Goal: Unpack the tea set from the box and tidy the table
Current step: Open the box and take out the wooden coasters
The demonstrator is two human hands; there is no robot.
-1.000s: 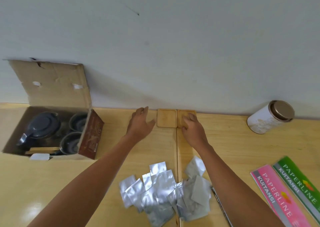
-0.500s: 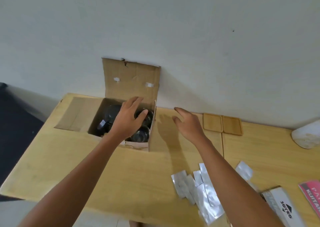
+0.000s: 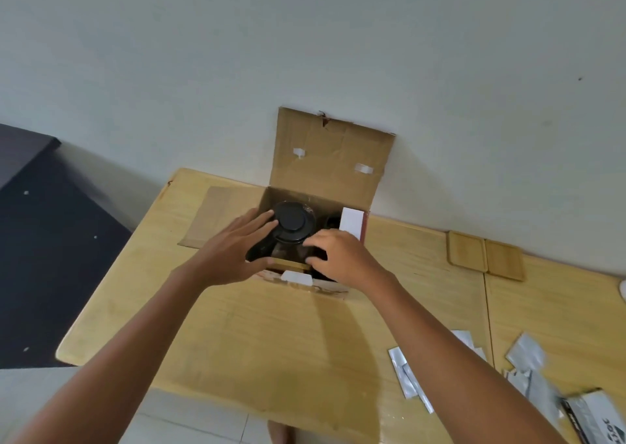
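An open cardboard box (image 3: 332,159) stands on the wooden table (image 3: 271,342) against the wall, its lid flap upright. Inside sits a dark glass teapot (image 3: 291,221) with a black lid. My left hand (image 3: 230,254) lies against the teapot's left side, fingers stretched to the lid's edge and thumb low on the body. My right hand (image 3: 342,257) curls its fingers round the teapot's right side. A dark cup (image 3: 333,221) shows behind my right hand, mostly hidden. A white card (image 3: 352,223) stands at the box's right wall.
Two wooden coasters (image 3: 467,250) lie side by side near the wall, right of the box. Several silver foil sachets (image 3: 406,376) and a white packet (image 3: 599,420) are scattered at the front right. The table's left edge is close to the box, beside a dark surface (image 3: 40,240).
Both hands left the coasters and moved left to the box. They have now closed in on the teapot from both sides; my view has swung left with them.
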